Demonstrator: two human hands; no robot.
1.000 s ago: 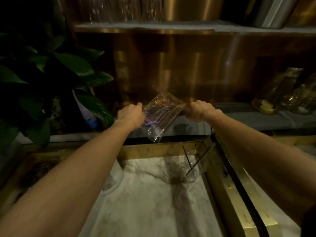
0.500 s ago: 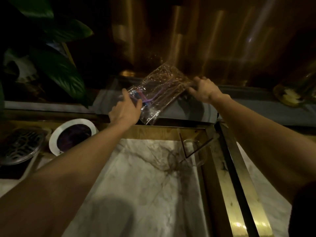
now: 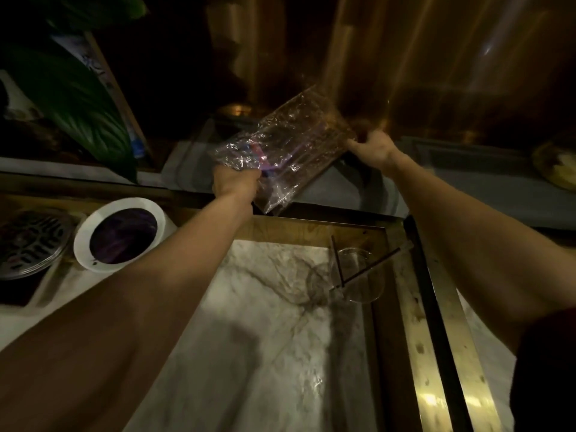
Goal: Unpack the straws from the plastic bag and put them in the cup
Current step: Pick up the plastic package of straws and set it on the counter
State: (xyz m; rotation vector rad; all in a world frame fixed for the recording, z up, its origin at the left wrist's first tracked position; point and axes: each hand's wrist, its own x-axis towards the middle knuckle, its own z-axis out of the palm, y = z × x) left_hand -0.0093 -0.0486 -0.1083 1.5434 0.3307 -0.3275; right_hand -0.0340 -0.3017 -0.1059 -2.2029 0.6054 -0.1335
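At far left a metal grate (image 3: 29, 241) sits beside a white bowl (image 3: 120, 233). The left hand (image 3: 235, 183) is closed around the lower end of the clear plastic bag (image 3: 286, 148), where purple straws (image 3: 274, 165) show through. The bag slants up to the right hand (image 3: 374, 149), which pinches its upper corner. Lower right, a clear cup (image 3: 358, 275) on the marble counter (image 3: 265, 353) holds two dark straws (image 3: 338, 260).

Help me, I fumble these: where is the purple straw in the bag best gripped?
Judging by its pose, pinch the purple straw at its lower end beside the left hand, from the bag's left side. Its far end runs toward the right hand.
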